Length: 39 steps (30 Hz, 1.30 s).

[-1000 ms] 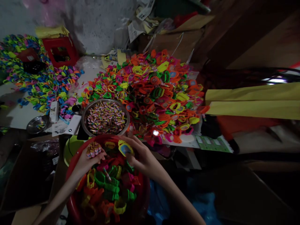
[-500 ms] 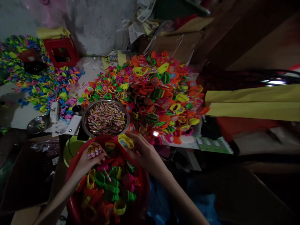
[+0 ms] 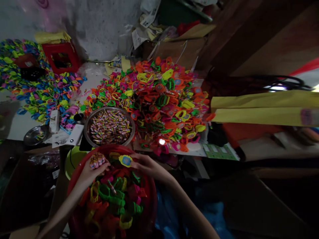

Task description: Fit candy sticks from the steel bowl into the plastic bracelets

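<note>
Heaped table [image 3: 14, 128], steel bowl [image 3: 134, 126] beyond red tub [image 3: 150, 202], left hand [image 3: 91, 171] round candies [image 3: 97, 160], yellow watch [image 3: 126, 161] pinched in right hand [image 3: 147, 166]

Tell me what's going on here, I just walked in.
A person is working with both bare hands over a red tub of bright plastic bands. The left hand holds a bunch of small wrapped pieces, and the right hand grips a yellow watch-like toy with a blue face. Just beyond the tub, a metal bowl holds many more wrapped pieces, and a big multicoloured pile of similar toys covers part of the table.
</note>
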### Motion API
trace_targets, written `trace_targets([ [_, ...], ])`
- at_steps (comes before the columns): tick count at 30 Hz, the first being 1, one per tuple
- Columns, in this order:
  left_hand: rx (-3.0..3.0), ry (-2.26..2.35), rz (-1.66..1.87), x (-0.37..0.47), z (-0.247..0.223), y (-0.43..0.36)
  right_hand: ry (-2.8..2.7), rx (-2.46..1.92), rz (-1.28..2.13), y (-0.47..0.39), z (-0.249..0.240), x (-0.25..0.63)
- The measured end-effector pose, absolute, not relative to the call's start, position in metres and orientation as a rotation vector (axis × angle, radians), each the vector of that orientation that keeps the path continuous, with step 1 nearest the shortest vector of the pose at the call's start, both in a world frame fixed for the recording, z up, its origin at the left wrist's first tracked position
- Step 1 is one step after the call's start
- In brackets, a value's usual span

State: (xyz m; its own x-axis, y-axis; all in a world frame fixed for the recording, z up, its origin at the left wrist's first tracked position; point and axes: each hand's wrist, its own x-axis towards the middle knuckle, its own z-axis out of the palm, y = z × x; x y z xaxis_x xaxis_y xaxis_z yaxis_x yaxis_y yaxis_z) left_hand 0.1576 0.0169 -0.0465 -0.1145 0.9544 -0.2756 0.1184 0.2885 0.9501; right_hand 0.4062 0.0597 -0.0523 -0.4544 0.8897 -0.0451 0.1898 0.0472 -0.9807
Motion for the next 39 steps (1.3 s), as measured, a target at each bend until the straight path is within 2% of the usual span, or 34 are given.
trace_targets([
  [5, 1.042, 1.459, 0.968, 0.160, -0.046, 0.017, -1.708, -1.132, 1.473, 0.063, -0.057, 0.412],
  [12, 1.080, 1.413, 0.973, 0.162, -0.043, 0.016, -1.551, -1.264, 1.300, 0.071, -0.058, 0.417],
  [22, 1.078, 1.434, 1.038, 0.160, -0.047, 0.015, -1.751, -1.005, 1.398, 0.070, -0.061, 0.413],
  [30, 1.033, 1.462, 1.011, 0.156, -0.052, 0.015, -1.799, -1.005, 1.401, 0.068, -0.056, 0.415],
  [32, 1.024, 1.475, 1.007, 0.157, -0.049, 0.015, -1.767, -1.017, 1.214, 0.065, -0.055, 0.415],
  [36, 1.095, 1.451, 1.001, 0.158, -0.044, 0.017, -1.432, -1.262, 0.389, 0.055, -0.065, 0.417],
  [39, 1.093, 1.464, 0.990, 0.156, -0.043, 0.018, -1.422, -1.350, 0.259, 0.057, -0.075, 0.428],
])
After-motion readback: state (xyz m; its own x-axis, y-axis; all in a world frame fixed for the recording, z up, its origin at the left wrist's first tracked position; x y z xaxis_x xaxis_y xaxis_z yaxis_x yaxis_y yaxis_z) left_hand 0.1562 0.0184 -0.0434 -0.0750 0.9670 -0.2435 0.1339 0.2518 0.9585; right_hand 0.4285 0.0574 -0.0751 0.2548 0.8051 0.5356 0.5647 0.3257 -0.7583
